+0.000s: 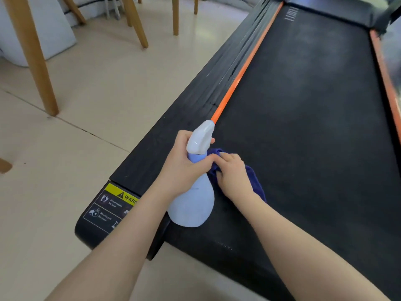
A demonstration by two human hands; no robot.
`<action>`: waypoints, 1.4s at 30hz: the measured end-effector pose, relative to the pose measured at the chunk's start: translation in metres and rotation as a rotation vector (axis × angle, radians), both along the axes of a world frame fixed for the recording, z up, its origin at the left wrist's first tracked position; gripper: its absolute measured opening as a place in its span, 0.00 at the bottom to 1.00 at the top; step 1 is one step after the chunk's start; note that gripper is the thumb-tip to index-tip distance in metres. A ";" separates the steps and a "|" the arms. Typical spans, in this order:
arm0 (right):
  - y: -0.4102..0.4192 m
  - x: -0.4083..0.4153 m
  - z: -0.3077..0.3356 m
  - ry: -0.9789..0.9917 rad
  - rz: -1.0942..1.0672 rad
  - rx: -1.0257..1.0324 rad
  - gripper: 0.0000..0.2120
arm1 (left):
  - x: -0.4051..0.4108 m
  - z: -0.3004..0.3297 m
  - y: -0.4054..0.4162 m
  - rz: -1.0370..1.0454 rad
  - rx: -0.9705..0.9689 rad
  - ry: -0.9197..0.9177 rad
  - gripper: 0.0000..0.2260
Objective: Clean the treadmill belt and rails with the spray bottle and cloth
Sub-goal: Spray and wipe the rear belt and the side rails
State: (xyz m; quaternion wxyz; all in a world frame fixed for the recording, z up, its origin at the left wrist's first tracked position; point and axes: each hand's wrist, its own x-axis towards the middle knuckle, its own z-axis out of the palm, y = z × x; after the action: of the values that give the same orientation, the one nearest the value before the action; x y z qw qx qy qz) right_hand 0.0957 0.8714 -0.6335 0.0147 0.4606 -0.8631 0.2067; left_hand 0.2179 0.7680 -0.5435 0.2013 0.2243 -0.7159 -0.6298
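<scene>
Left hand grips the spray bottle by the neck, nozzle aimed toward 12 o'clock along the orange strip, likely lined up to wet the left rail. Right hand has fingers curled on the blue cloth, pinning it to the belt near the rear edge, ready to wipe. Bottle at 9 o'clock of cloth, touching.

Left hand, right hand curled
</scene>
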 end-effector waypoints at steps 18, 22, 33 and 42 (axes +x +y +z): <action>0.198 -0.017 0.031 -0.204 -0.292 0.104 0.19 | -0.011 0.004 0.089 -0.382 0.159 -0.218 0.06; 0.264 -0.032 0.036 -0.212 -0.417 0.124 0.17 | -0.019 -0.016 0.147 -0.295 -0.022 -0.450 0.17; 0.312 -0.046 0.042 -0.193 -0.336 0.075 0.18 | -0.058 -0.003 0.220 -0.272 -0.172 -0.554 0.16; 0.376 -0.081 0.062 -0.192 -0.472 -0.004 0.16 | -0.113 0.015 0.310 -0.367 -0.461 -0.494 0.27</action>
State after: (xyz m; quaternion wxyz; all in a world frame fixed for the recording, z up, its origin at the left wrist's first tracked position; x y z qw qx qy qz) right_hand 0.0151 1.2470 -0.5714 -0.0185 0.2246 -0.9437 0.2422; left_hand 0.1048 1.0776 -0.5290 -0.0482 0.1864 -0.8939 -0.4048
